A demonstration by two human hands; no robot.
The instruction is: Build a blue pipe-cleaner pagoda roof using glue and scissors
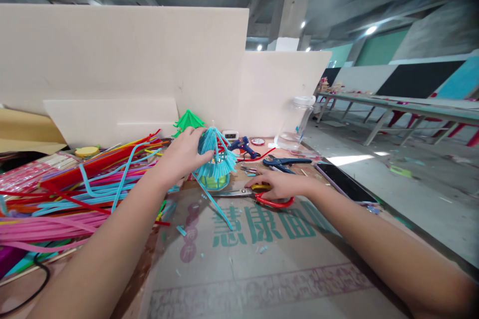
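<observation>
Both of my hands are on things at the middle of the table. My left hand has its grip curled over the top left of a small blue umbrella-shaped model made of pipe cleaners, fingers wrapped against its ribs; the model sits upright on a green base, and one long blue strand trails from it toward me over the cardboard sheet with green printed characters. My right hand lies just right of the model, palm down, its grip loosely closed over the handles of the red-handled scissors, whose blades point left toward the green base. I cannot tell whether the fingers are through the loops.

Just beyond the right hand lie blue-handled pliers, and farther back a blue glue gun and a clear plastic jar with a white lid. Behind the left hand a green umbrella model stands against the pale board wall. To the left, a big loose heap of pink, blue, red and orange pipe cleaners covers the table. At the right edge a dark phone lies flat, near the right forearm. Far right, across the floor, a long workbench runs along the wall.
</observation>
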